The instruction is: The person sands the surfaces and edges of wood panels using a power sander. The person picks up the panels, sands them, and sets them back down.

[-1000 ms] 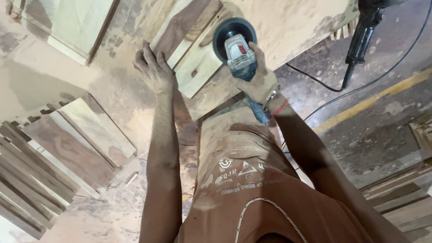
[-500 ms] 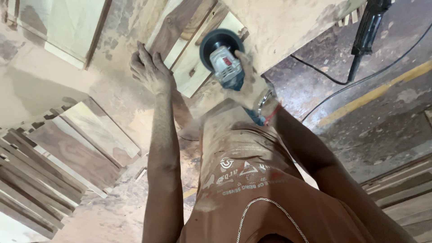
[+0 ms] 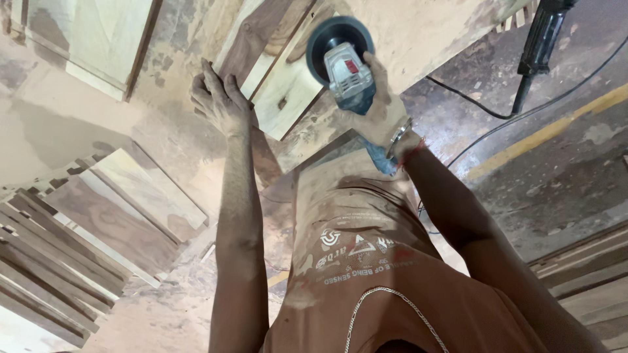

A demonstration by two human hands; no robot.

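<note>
In the head view, the right hand [image 3: 378, 108] is wrapped tight around the body of an angle grinder [image 3: 345, 65], whose round disc lies on a pale wood board [image 3: 288, 98]. The left hand [image 3: 219, 104], fingers spread and pressed flat, holds down the left edge of this board. I judge it best to keep the disc flat, move it evenly, and keep the left hand well away from it.

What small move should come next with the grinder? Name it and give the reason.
Probably draw the angle grinder down the pale wooden board toward its near end. The right hand has the disc at the far part of the board, the left hand braces its left edge, and the near stretch lies uncovered.
</note>
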